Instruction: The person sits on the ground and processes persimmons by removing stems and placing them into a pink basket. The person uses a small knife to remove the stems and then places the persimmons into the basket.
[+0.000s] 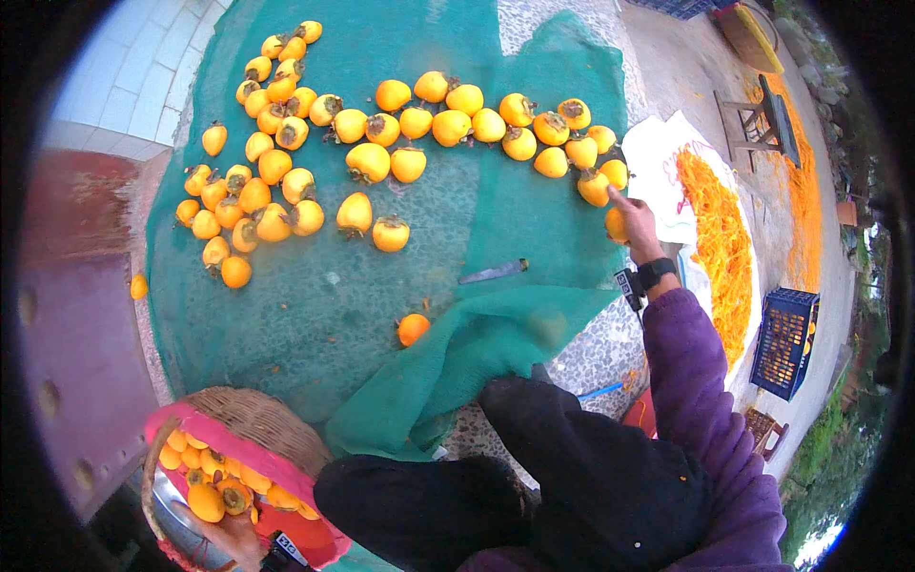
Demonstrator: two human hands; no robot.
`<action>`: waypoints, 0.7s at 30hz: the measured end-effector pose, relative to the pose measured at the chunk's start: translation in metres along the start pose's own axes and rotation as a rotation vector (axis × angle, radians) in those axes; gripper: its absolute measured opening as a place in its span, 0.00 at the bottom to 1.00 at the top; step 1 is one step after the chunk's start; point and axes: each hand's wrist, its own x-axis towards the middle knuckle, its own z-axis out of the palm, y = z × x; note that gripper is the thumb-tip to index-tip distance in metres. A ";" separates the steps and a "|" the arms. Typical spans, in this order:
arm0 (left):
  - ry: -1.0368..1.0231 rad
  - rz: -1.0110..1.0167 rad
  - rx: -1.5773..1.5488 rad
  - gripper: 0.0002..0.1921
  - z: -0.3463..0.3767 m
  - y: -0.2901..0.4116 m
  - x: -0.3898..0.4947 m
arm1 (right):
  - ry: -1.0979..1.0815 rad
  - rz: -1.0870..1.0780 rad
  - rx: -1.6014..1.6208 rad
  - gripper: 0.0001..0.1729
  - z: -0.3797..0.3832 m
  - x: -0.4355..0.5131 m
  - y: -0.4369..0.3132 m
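Note:
My right hand (638, 220) reaches to the far right end of a row of persimmons and grips one orange persimmon (615, 226) at the green mesh's edge. At the lower left, my left hand (227, 535) is inside a wicker basket (250, 425) with a pink lining. Its fingers are around a persimmon (206, 503) there, partly hidden by the fruit. More persimmons (255, 477) fill the basket. Many persimmons (451, 128) with their calyxes on lie on the green mesh (422, 236), in a band across the top and a cluster (255, 195) at left.
A narrow grey-blue tool (493, 272) and a lone persimmon (413, 329) lie on the mesh, which is folded near my knees. To the right are a white sack (647, 150) with orange peel strips (715, 264), a wooden stool (761, 121) and a dark blue crate (785, 342).

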 end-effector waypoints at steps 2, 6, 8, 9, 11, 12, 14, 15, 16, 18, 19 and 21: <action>-0.058 0.056 -0.039 0.39 -0.004 -0.007 0.013 | 0.082 -0.199 -0.458 0.54 0.012 0.008 -0.003; -0.002 0.010 0.336 0.35 -0.004 -0.027 0.058 | 0.061 -0.223 -0.606 0.56 0.035 0.009 -0.011; 0.093 0.011 0.580 0.31 -0.002 -0.030 0.062 | 0.070 -0.264 -0.538 0.53 0.035 0.002 -0.011; 0.068 0.179 0.872 0.30 0.000 -0.025 0.059 | 0.078 -0.279 -0.521 0.51 0.034 -0.002 -0.011; 0.155 0.404 1.450 0.29 0.016 -0.010 0.042 | -0.277 -0.013 0.138 0.47 0.020 -0.019 -0.006; 0.118 0.517 1.479 0.28 0.027 0.002 0.027 | -0.445 0.155 0.460 0.45 0.013 -0.029 -0.005; 0.103 0.327 1.033 0.28 0.061 0.024 -0.003 | -0.748 0.268 0.778 0.45 0.007 -0.050 -0.008; 0.096 0.218 0.773 0.28 0.084 0.029 -0.018 | -0.897 0.353 0.945 0.45 0.006 -0.060 -0.012; -0.032 0.284 0.667 0.27 0.110 0.028 -0.033 | -0.977 0.356 0.992 0.45 0.008 -0.073 -0.018; -0.308 0.179 0.329 0.27 0.168 0.012 -0.059 | -1.138 0.350 1.022 0.46 0.025 -0.096 -0.036; -0.458 0.042 0.090 0.30 0.198 -0.002 -0.069 | -1.152 0.318 0.975 0.46 0.034 -0.109 -0.044; -0.726 -0.123 0.040 0.31 0.250 -0.027 -0.087 | -1.231 0.347 0.950 0.46 0.050 -0.135 -0.060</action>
